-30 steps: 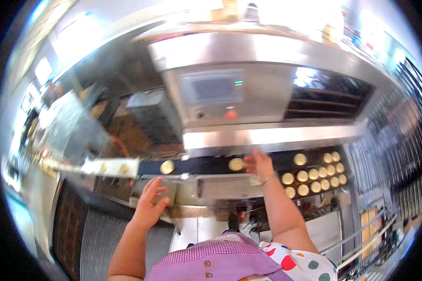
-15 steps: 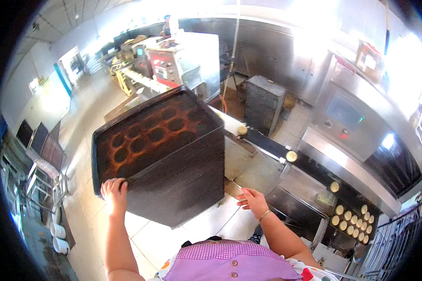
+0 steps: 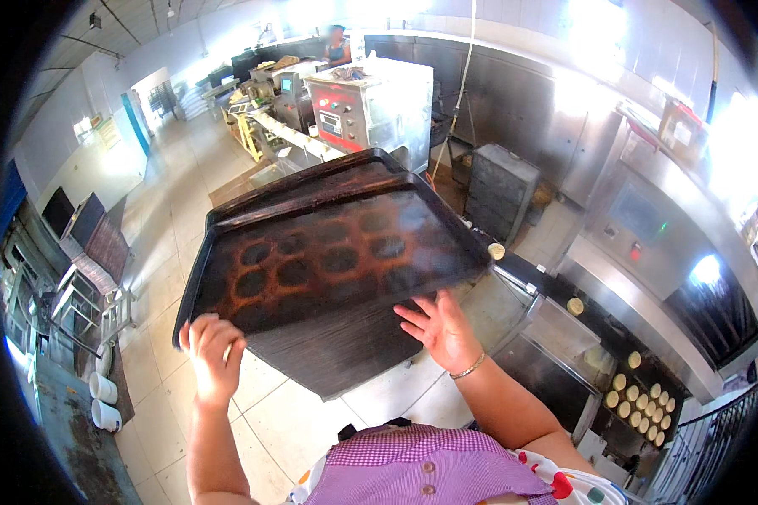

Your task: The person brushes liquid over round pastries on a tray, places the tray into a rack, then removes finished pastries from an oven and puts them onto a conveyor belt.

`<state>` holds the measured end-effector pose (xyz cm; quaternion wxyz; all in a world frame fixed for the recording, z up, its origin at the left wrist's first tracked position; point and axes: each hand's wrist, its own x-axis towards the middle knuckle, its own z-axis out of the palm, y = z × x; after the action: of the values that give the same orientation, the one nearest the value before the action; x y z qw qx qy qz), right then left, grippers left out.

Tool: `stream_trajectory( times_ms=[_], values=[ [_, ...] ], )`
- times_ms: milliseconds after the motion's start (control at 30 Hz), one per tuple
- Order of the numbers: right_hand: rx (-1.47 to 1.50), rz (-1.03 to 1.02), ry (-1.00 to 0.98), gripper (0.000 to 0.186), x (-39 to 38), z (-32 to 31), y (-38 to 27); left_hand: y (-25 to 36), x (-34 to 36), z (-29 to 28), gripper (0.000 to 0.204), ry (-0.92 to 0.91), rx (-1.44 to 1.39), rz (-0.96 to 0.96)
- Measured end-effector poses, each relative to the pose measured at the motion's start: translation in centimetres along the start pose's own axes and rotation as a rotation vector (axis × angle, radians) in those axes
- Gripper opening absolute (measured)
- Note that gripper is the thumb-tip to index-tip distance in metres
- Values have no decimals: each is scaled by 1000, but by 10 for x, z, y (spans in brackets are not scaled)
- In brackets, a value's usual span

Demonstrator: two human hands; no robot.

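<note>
A dark baking tray point(image 3: 312, 261), stained with brownish rings, is lifted and tilted off the tall stack of trays point(image 3: 337, 353) in front of me. My left hand point(image 3: 216, 358) is closed on its near left corner, the thumb towards me. Beside the tray's near right edge is my right hand point(image 3: 442, 332), palm up with the fingers spread. Its fingertips come close to the rim; whether they touch it I cannot tell. Behind the lifted tray, the far rim of the tray below point(image 3: 303, 181) shows.
To the right, a conveyor belt point(image 3: 547, 286) carries pale round dough pieces past a steel machine point(image 3: 640, 210); several more sit in rows on a dark tray point(image 3: 640, 408). A grey stack point(image 3: 501, 185) stands beyond. A co-worker point(image 3: 337, 49) is far back. White buckets point(image 3: 105, 412) stand at left.
The top tray has risen off the stack and shifted right and towards me, its near left corner in my left hand. My right hand has moved up to its near edge, fingers spreading.
</note>
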<state>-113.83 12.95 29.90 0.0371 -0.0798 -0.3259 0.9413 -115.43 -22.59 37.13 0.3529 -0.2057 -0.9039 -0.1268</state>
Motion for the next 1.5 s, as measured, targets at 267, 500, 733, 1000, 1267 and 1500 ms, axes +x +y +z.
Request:
stream_trajectory(
  times_ms=[267,500,733,1000,1267,1500],
  values=[
    [174,-8,23,28,-57,-86,-17,-43,-71,-7,71,27,-1672,-954],
    [42,-584,422,40,-146,-157,-116,107,4,55,93,-520,-1924,-666],
    [-325,-1475,1016,71,-250,-207,-187,344,72,153,93,-1175,-1955,-460],
    [-276,-1849,1250,81,-331,-296,-289,680,85,235,89,-1824,-2027,173],
    [-255,-1984,1286,72,-378,-408,-433,886,120,259,86,-1926,-1844,460],
    [-233,-1571,1505,78,-353,-497,-597,972,169,290,69,-1777,-1727,394]
  ],
)
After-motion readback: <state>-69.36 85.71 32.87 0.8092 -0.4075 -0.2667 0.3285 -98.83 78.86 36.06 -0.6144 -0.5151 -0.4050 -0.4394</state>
